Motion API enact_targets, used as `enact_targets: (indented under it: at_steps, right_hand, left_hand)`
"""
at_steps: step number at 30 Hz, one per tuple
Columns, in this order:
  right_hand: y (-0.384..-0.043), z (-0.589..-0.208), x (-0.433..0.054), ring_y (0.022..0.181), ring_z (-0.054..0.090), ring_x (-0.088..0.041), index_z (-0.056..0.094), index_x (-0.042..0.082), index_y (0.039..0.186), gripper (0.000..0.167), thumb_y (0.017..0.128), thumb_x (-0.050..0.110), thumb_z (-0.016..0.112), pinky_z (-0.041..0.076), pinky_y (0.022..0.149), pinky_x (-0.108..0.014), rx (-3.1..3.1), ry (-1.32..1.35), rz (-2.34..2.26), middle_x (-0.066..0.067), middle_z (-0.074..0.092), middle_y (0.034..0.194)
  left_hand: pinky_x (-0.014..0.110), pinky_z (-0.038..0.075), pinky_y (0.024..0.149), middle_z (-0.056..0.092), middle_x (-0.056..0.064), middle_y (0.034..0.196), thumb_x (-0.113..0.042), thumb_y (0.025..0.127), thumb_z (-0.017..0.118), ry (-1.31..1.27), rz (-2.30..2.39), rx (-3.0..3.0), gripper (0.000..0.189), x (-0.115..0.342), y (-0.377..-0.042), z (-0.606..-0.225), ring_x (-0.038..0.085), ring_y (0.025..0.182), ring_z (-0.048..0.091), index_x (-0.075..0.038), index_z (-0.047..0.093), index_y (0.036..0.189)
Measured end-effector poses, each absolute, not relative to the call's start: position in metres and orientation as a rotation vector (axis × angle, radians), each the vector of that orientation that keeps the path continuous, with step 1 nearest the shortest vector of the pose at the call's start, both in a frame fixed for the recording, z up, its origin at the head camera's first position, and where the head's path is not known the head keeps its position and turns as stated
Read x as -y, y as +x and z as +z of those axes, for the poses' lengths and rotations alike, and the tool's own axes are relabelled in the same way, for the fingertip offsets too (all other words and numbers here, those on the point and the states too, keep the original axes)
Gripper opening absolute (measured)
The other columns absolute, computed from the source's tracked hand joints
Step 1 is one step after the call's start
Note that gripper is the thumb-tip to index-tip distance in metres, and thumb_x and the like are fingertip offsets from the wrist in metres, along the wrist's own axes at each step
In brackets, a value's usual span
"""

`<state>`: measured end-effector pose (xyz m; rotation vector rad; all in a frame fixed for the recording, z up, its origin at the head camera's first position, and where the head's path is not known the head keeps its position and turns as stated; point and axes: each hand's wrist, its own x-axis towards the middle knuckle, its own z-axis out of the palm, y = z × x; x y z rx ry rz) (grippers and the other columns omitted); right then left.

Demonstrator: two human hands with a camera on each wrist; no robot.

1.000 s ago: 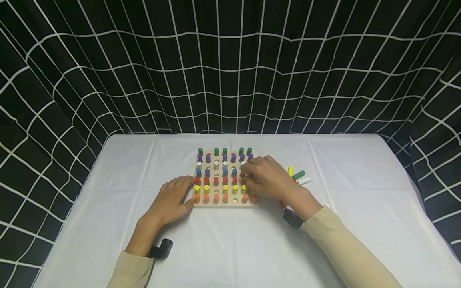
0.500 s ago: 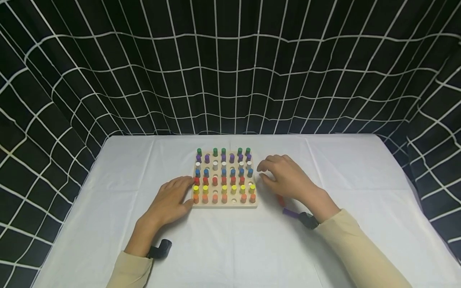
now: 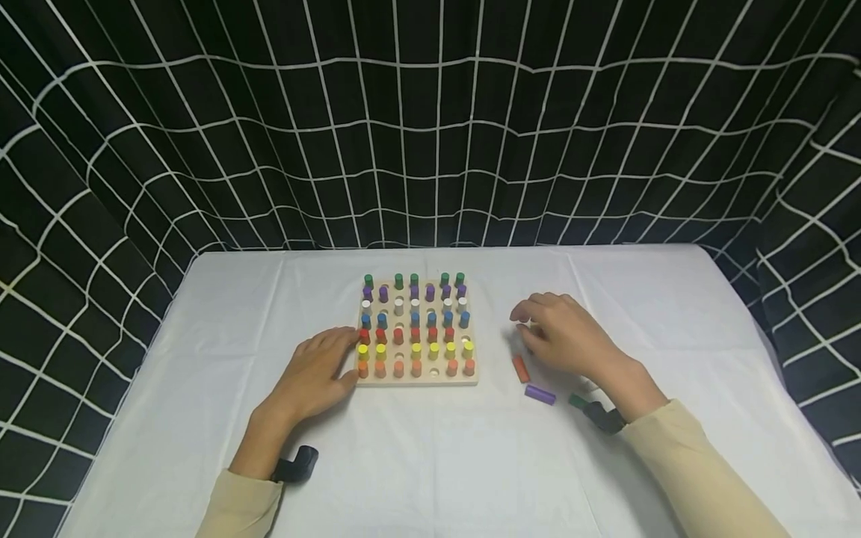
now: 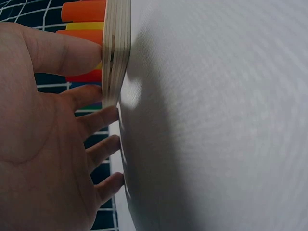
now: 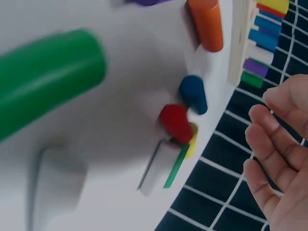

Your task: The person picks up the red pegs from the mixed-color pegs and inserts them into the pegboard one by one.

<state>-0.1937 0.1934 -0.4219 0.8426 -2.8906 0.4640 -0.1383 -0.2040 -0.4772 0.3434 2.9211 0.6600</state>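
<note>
A wooden pegboard (image 3: 417,382) carries rows of green, purple, white, blue, red, yellow and orange pegs, with some bare holes between them. At its left edge rests my left hand (image 3: 312,376); in the left wrist view the thumb and index finger touch the board's side (image 4: 115,53). To the right of the board hovers my right hand (image 3: 568,336), fingers loosely bent and holding nothing. Loose on the cloth near it lie an orange peg (image 3: 521,369), a purple peg (image 3: 540,394) and a green peg (image 3: 578,401). The right wrist view adds a blue peg (image 5: 194,96) and a red peg (image 5: 174,122).
A white peg (image 5: 161,166) and a yellow peg (image 5: 193,144) lie close to the red one, and another white peg (image 5: 60,190) lies nearer the wrist camera. White cloth (image 3: 430,463) covers the table. A dark gridded curtain (image 3: 430,149) surrounds its back and sides.
My right hand has pulled away from the board's right side and moved right over the loose pegs. A blue peg now shows at the right end of its row. My left hand stays put.
</note>
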Motion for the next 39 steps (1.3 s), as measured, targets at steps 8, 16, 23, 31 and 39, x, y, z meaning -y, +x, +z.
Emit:
enact_targets:
  at_steps: [8, 16, 23, 31, 39]
  right_hand:
    - [-0.193, -0.426, -0.211, 0.089, 0.070, -0.025, 0.078, 0.007, 0.100, 0.013, 0.092, 0.006, 0.068, 0.058, 0.088, -0.048, 2.872, 0.842, 0.455, -0.007, 0.076, 0.099]
    - [-0.187, -0.433, -0.225, 0.087, 0.069, -0.021, 0.081, 0.007, 0.105, 0.023, 0.088, 0.000, 0.067, 0.059, 0.083, -0.044, 2.955, 0.792, 0.485, -0.007, 0.075, 0.103]
    - [-0.187, -0.438, -0.232, 0.087, 0.067, -0.021, 0.081, 0.008, 0.112, 0.028, 0.089, 0.001, 0.067, 0.057, 0.081, -0.044, 3.000, 0.752, 0.472, -0.007, 0.074, 0.104]
    - [-0.187, -0.441, -0.235, 0.097, 0.068, -0.029, 0.081, 0.009, 0.111, 0.024, 0.090, 0.002, 0.071, 0.056, 0.088, -0.050, 2.984, 0.745, 0.439, -0.010, 0.074, 0.108]
    - [-0.189, -0.442, -0.234, 0.115, 0.069, -0.037, 0.080, 0.009, 0.112, 0.024, 0.090, 0.003, 0.073, 0.055, 0.098, -0.058, 3.015, 0.738, 0.424, -0.013, 0.077, 0.116]
  left_hand:
    - [0.064, 0.026, 0.131, 0.046, 0.010, 0.167, -0.033, 0.096, 0.059, 0.332, 0.673, -2.919, 0.068, 0.204, -0.138, -0.476, 0.035, 0.160, 0.035, -0.012, 0.046, 0.159]
    - [0.064, 0.027, 0.131, 0.046, 0.010, 0.167, -0.033, 0.096, 0.059, 0.333, 0.669, -2.924, 0.068, 0.204, -0.138, -0.477, 0.035, 0.160, 0.035, -0.012, 0.047, 0.159]
    - [0.064, 0.027, 0.131, 0.046, 0.011, 0.167, -0.033, 0.095, 0.059, 0.333, 0.683, -2.927, 0.069, 0.203, -0.137, -0.476, 0.035, 0.159, 0.036, -0.010, 0.047, 0.159]
    - [0.064, 0.026, 0.131, 0.046, 0.010, 0.167, -0.034, 0.096, 0.059, 0.331, 0.678, -2.923, 0.069, 0.202, -0.138, -0.476, 0.035, 0.160, 0.035, -0.012, 0.046, 0.159]
    - [0.064, 0.026, 0.131, 0.046, 0.009, 0.167, -0.034, 0.096, 0.059, 0.335, 0.681, -2.922, 0.067, 0.204, -0.139, -0.478, 0.035, 0.160, 0.035, -0.013, 0.047, 0.158]
